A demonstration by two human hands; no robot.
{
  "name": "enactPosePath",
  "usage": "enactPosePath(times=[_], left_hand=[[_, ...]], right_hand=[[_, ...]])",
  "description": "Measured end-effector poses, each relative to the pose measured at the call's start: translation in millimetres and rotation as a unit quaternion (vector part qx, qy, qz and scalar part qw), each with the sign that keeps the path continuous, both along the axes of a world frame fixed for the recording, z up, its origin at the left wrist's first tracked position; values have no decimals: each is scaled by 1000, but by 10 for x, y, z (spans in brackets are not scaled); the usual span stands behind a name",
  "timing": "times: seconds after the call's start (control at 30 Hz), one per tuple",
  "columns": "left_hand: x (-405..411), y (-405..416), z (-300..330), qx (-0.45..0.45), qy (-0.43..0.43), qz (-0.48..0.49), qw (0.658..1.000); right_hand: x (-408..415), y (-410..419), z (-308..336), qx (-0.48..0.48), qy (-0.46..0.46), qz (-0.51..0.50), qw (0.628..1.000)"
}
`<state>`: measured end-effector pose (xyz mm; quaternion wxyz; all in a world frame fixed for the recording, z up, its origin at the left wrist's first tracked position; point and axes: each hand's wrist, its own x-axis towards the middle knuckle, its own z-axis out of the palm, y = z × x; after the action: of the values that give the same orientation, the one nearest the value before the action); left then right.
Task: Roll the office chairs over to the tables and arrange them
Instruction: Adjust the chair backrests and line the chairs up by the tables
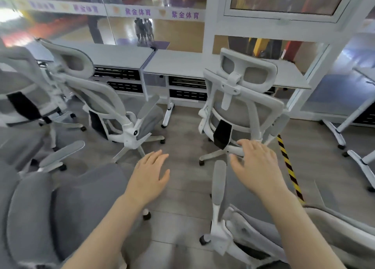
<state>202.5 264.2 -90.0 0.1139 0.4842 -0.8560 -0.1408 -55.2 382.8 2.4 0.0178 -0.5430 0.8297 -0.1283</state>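
So on the far left there's a grey mesh office chair with a white frame (22,94), blurry, then a second grey-and-white mesh chair (105,106) turned at an angle, both just in front of the long white table (182,63) along the glass wall. My left hand (150,177) is flat, fingers spread, gripping nothing, hovering over the grey floor (182,135) in the gap between chairs. My right hand (257,165) is splayed too, empty, just behind the third grey-and-white headrest chair (243,108), which faces the table squarely. Can't tell if my fingertips touch its frame.
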Motion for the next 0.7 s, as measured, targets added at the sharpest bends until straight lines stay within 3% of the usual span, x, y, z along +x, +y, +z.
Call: enactPosePath(times=[0.33,0.7], left_hand=[[638,-990,-91,12,-35,23,999],[-210,-2274,-250,39,16,-26,999]], right_hand=[[453,-1083,-819,32,-32,-17,999],[-425,-2033,-1090,44,-109,-124,985]])
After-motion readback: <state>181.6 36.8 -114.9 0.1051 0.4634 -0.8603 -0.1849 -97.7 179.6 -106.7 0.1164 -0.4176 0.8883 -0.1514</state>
